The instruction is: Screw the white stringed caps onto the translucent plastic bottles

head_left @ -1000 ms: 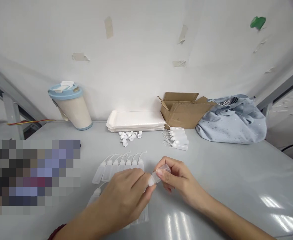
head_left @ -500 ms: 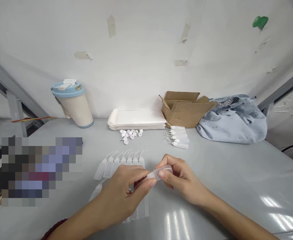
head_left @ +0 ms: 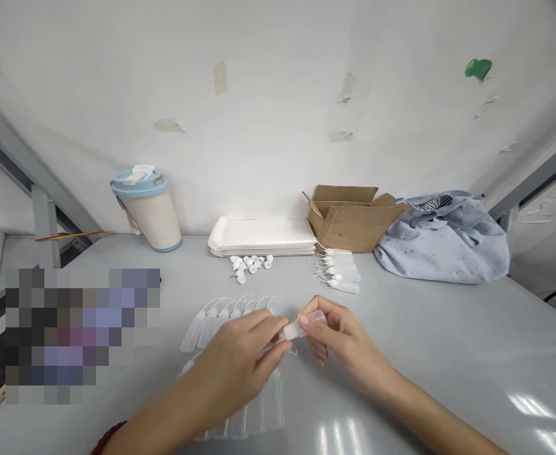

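Observation:
Between my two hands is a small translucent plastic bottle [head_left: 318,317], tilted, with a white cap [head_left: 290,331] at its left end. My left hand [head_left: 240,360] pinches the cap end between thumb and fingers. Thumb and fingertips of my right hand [head_left: 354,338] grip the bottle's body. Beneath and beyond my left hand lie rows of similar flat bottles [head_left: 194,333] with thin curved tips; my hand and forearm partly cover them. A thin white tip shows just below the held cap; which bottle it belongs to I cannot tell.
Several loose white caps [head_left: 252,262] lie before a stack of white envelopes [head_left: 266,235]. More tipped bottles [head_left: 347,276] sit by an open cardboard box [head_left: 354,229]. A blue-grey cloth bag [head_left: 443,246] is at right, a lidded tumbler [head_left: 153,218] at back left. The left side is pixelated.
The whole view has tilted up slightly, so the scene sits lower. My right fingers have shifted on the bottle, and more of the white cap shows between my hands.

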